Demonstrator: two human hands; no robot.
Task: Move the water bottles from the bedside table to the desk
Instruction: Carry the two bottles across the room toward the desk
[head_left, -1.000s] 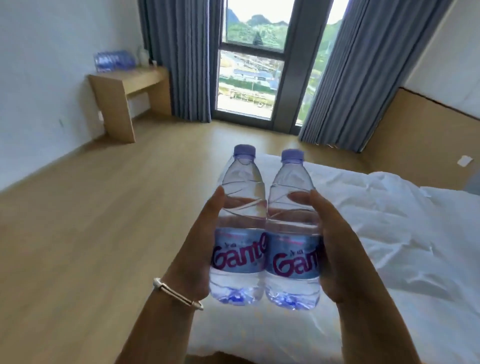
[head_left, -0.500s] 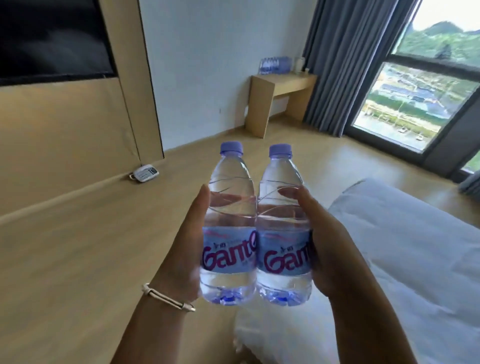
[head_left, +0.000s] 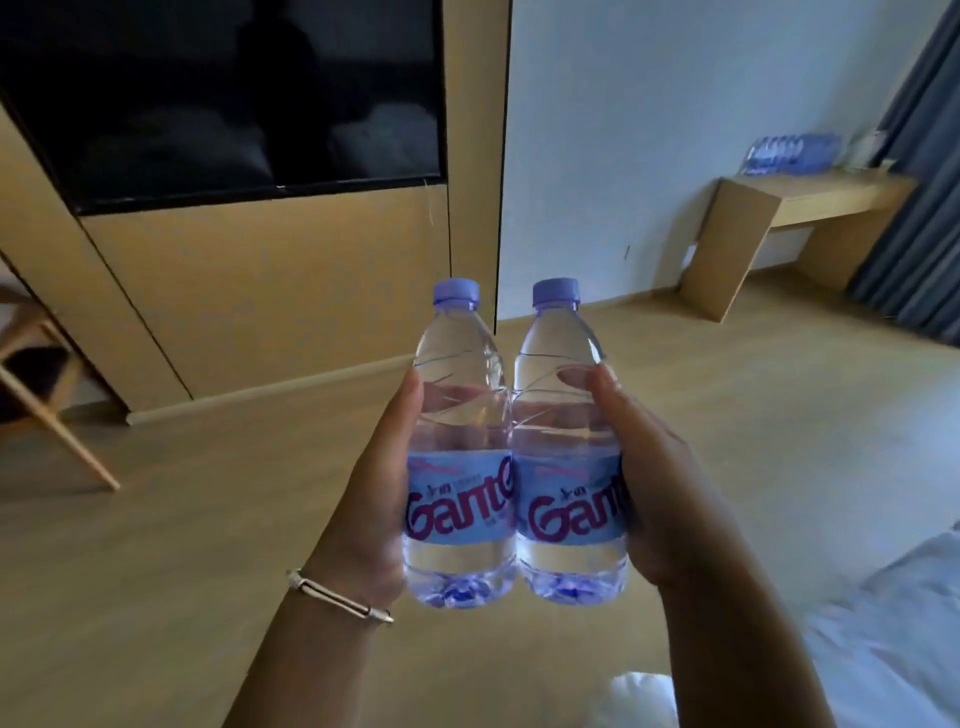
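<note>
Head view showed your two hands raised side by side at the centre of the frame, palms turned inward, forearms rising from the bottom edge. Your left hand was wrapped round the left bottle, thumb lying up its near side, fingers curled behind and visible through the clear plastic. Your right hand gripped the right bottle the same way, its thumb pressed on the bottle's shoulder. The two bottles stood upright and touched each other along their sides, each with one purple cap and one blue label. One thin bracelet circled your left wrist.

At the upper right of the frame stood one wooden desk, well apart from your hands, carrying a row of blue-capped bottles too blurred to count. One dark screen filled the upper left. A corner of white bedding showed at lower right.
</note>
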